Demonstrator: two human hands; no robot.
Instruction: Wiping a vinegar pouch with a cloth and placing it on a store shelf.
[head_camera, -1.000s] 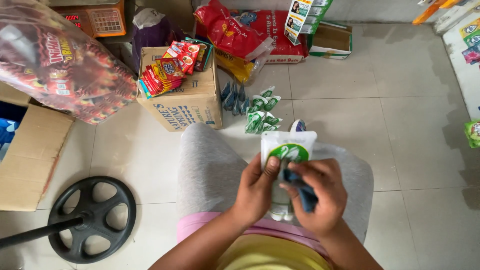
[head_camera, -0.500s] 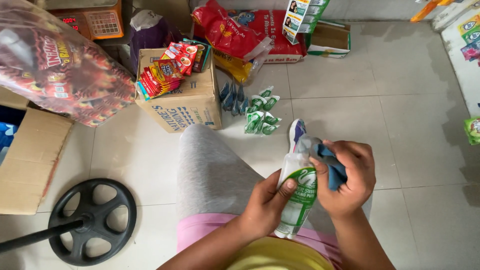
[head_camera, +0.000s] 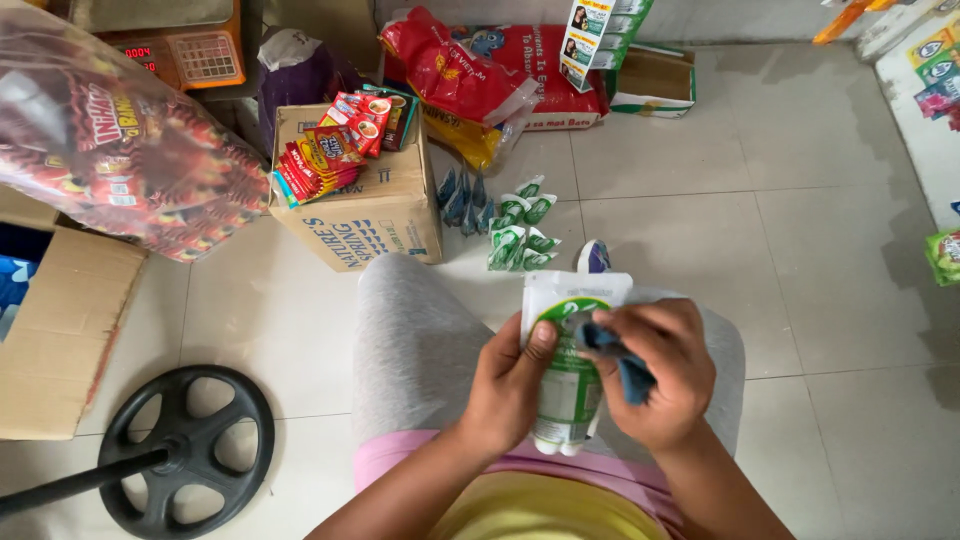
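Pouch (head_camera: 570, 370) gripped by left hand (head_camera: 510, 385); right hand (head_camera: 655, 375) clutching cloth (head_camera: 620, 362).

Both forearms are raised from six o'clock toward twelve, meeting over the lap. The left hand (head_camera: 510, 385) is curled, its thumb pressed flat toward one o'clock. The right hand (head_camera: 655, 375) is closed in a loose fist, knuckles turned toward eleven o'clock.

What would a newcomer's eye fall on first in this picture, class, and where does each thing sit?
First, at bottom centre, the left hand holds a white-and-green pouch upright over the lap while the right hand presses a blue cloth to it. Next, a big clear bag of red packets fills the upper left. Beside it a cardboard box carries red sachets, with small green sachets on the floor behind.
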